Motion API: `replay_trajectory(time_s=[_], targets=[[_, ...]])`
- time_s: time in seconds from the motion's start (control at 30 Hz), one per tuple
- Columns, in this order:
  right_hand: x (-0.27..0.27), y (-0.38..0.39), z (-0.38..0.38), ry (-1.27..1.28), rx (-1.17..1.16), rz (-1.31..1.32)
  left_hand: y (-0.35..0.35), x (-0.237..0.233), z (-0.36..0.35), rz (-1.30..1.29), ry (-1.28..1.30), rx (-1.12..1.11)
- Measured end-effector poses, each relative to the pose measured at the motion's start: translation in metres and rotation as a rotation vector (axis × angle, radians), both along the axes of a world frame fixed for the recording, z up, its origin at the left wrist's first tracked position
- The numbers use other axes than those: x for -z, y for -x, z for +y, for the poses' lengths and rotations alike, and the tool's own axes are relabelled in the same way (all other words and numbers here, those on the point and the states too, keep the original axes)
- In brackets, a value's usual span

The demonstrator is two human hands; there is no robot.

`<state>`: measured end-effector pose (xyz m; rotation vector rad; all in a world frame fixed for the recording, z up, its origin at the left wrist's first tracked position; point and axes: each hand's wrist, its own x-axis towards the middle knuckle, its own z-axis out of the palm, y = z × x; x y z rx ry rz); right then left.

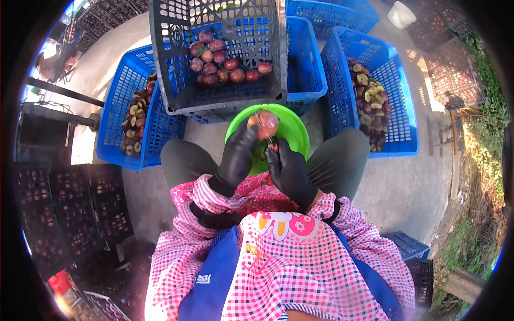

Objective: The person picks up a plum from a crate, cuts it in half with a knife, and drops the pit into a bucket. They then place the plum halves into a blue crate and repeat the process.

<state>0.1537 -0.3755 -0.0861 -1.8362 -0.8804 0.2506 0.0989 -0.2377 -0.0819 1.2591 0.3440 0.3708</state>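
Note:
My left hand [239, 153], in a black glove, has its fingers closed round the left side of a reddish plum [266, 125]. My right hand [289, 170], also gloved in black, is closed on a small knife [274, 146] with a red handle. The knife's thin blade lies against the plum. Both hands are over a bright green basin [299, 131] between my knees. Just beyond it, a tilted black crate [172, 64] holds several whole plums [222, 74].
Blue crates at left [113, 112] and right [399, 107] hold cut fruit. Another blue crate [305, 59] stands under the black one. Stacked dark crates [75, 208] are at far left, a white bucket [400, 15] at upper right, and a small blue crate [407, 246] by my right side.

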Motion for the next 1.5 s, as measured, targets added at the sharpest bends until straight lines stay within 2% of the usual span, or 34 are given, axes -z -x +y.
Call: replay_trajectory(time_s=[0.07,0.1,0.17,0.3,0.37,0.4,0.47,0.53,0.57,0.63,0.67,0.7,0.73,0.77,0.8,0.87,0.9,0.93,1.0,1.03,1.07,1.13,1.17,1.23,1.27,1.3,1.33,1.37,1.4,1.47,1.5], targets=[[0.003,0.004,-0.001,0.087,-0.022,-0.058,-0.003,0.018,0.003,-0.088,0.794,0.103],[0.005,0.005,0.001,0.023,-0.002,-0.009,-0.003,0.013,0.005,-0.095,0.788,0.107],[0.005,0.004,0.001,-0.037,0.018,0.041,0.004,0.002,0.004,0.039,-0.189,0.019],[0.001,0.002,0.000,-0.004,-0.001,0.048,0.002,-0.001,0.004,-0.009,-0.214,0.028],[0.005,0.007,-0.001,0.039,0.012,0.020,-0.001,0.014,0.003,-0.054,0.608,0.092],[0.008,0.008,0.000,0.024,0.006,0.067,0.001,0.013,0.004,-0.054,0.607,0.089],[0.009,0.005,0.000,0.010,-0.001,0.109,0.005,0.011,0.008,0.048,-0.231,0.096],[0.004,-0.002,-0.002,-0.072,-0.136,0.844,0.006,0.017,0.012,0.061,-0.331,0.105],[0.004,-0.010,-0.003,-0.075,-0.135,0.840,0.005,0.020,0.015,0.072,-0.433,0.114],[0.006,-0.022,-0.003,0.120,-0.162,0.804,0.004,0.030,0.025,0.088,-0.464,0.143],[0.005,-0.021,-0.002,0.117,-0.160,0.802,0.002,0.035,0.031,0.105,-0.493,0.165],[0.002,-0.020,-0.001,-0.109,-0.038,0.491,0.000,0.043,0.035,0.102,-0.490,0.156],[-0.006,-0.017,-0.001,-0.325,0.083,0.187,0.003,0.051,0.036,0.073,-0.137,0.149],[-0.022,-0.031,-0.013,-0.021,0.092,0.176,0.006,0.058,0.037,0.045,0.211,0.149],[-0.038,-0.038,-0.006,0.051,0.080,0.030,0.008,0.056,0.032,0.048,0.211,0.154],[-0.013,-0.048,0.000,-0.033,-0.038,-0.199,0.012,0.040,0.008,0.022,0.615,0.302],[-0.006,-0.050,0.000,0.067,-0.083,0.071,0.010,0.007,-0.005,0.121,0.723,0.228],[-0.005,-0.050,0.000,0.067,-0.090,0.071,0.009,0.008,-0.008,0.119,0.724,0.220],[-0.002,-0.047,-0.001,0.160,-0.041,0.096,0.011,0.017,-0.014,0.024,-0.016,0.150],[0.000,-0.043,0.001,0.162,-0.041,0.102,0.008,0.028,-0.018,0.073,-0.348,-0.060],[0.001,-0.038,0.004,0.098,0.002,0.153,0.008,0.038,-0.019,0.077,-0.346,-0.055],[-0.001,-0.032,0.007,0.040,0.052,0.201,0.001,0.029,-0.022,0.050,-0.739,-0.218],[-0.004,-0.029,0.007,0.000,0.117,0.131,-0.002,0.024,-0.025,0.050,-0.733,-0.215],[-0.009,-0.028,0.004,-0.026,0.178,0.069,-0.005,0.002,-0.030,0.375,0.259,-0.018],[-0.008,-0.032,0.003,-0.026,0.141,-0.073,-0.007,-0.002,-0.029,0.385,0.276,-0.023],[-0.007,-0.034,-0.001,-0.021,0.098,-0.209,-0.007,-0.004,-0.026,0.418,0.560,0.092],[-0.007,-0.036,-0.005,0.007,0.086,-0.192,-0.006,-0.013,-0.028,0.441,0.851,0.207],[-0.008,-0.040,-0.007,0.039,0.020,-0.265,-0.003,-0.026,-0.031,0.459,0.743,0.226],[-0.008,-0.044,-0.007,0.060,-0.050,-0.340,0.000,-0.020,-0.032,0.459,0.763,0.208],[-0.007,-0.047,-0.010,0.079,-0.114,-0.368,0.006,-0.001,-0.025,0.392,0.720,0.435],[-0.010,-0.049,-0.010,0.100,-0.198,-0.407,0.005,0.006,-0.026,0.463,1.036,0.431]])
